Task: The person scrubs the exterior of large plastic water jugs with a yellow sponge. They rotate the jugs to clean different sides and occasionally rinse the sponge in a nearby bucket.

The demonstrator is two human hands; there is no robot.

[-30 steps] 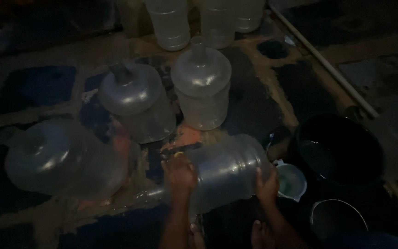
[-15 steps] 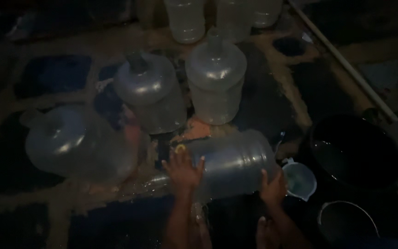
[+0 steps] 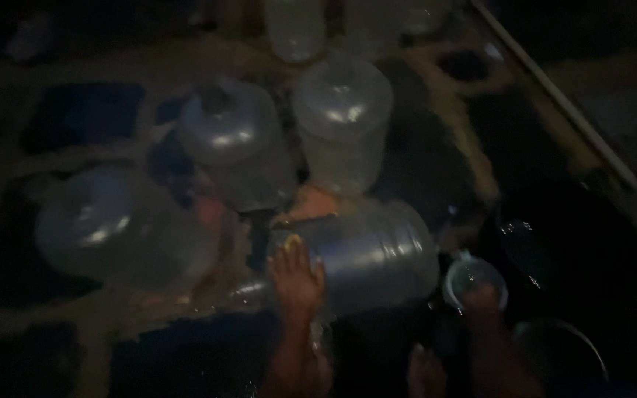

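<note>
Mid-wash in dim light: left hand (image 3: 298,274) spread flat, gripping nothing, on large clear plastic water jug (image 3: 366,254) lying sideways on wet tiled floor (image 3: 75,118), right hand (image 3: 481,301) holding small clear plastic cup (image 3: 472,274) near its neck, likely calling for careful pouring.

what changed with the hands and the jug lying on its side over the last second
The right hand left the neck end of the lying jug and moved right to the small round scoop, which it now touches. The left hand stayed pressed on the jug's bottom end, and the jug stayed on its side. The upright jugs behind and the dark tub kept their places; the camera only shifted slightly.
</note>
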